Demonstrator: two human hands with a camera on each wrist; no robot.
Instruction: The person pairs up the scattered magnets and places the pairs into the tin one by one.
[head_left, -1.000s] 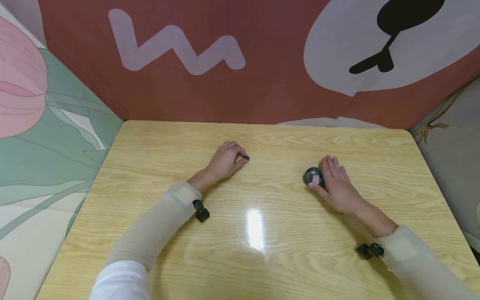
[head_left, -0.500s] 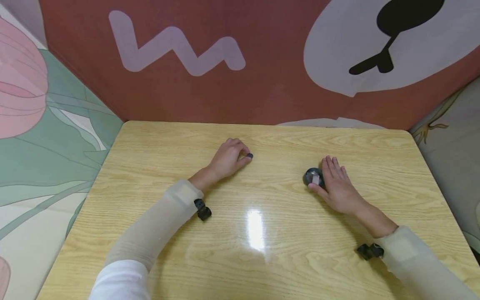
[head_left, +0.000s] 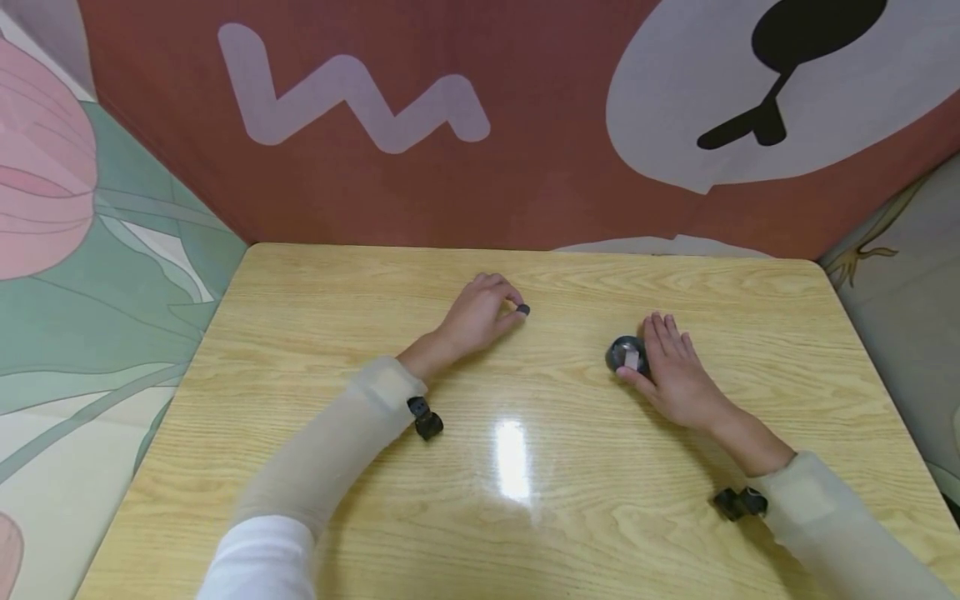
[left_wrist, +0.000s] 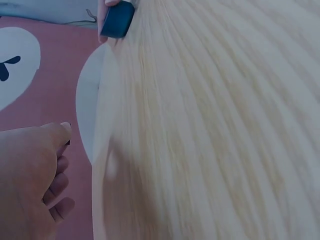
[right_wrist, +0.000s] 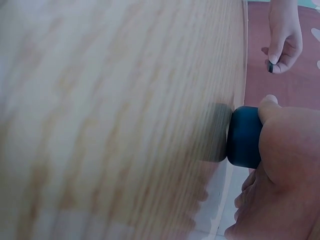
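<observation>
My left hand (head_left: 476, 317) pinches a small black disc (head_left: 523, 310) between thumb and forefinger, above the left-centre of the table. In the right wrist view the disc (right_wrist: 270, 67) shows edge-on, away from the wood. To the right, a dark, rounded, puck-like object (head_left: 621, 351) stands on the table; its top is shiny with a pale square patch. From the side it looks dark teal (right_wrist: 243, 137). My right hand (head_left: 682, 385) rests against its right side, fingers straight, thumb along its near edge. The palm hides part of it.
A wood-grain table (head_left: 420, 517) with rounded far corners carries both arms. Behind it rises a red printed backdrop (head_left: 540, 192), with a floral cloth (head_left: 150, 275) on the left and a greyish one (head_left: 911, 275) on the right. Black wrist cameras (head_left: 426, 418) hang beside the sleeves.
My left hand has moved right, and slightly toward the far edge, with the black disc pinched throughout. The right hand and the puck-like object have stayed in place.
</observation>
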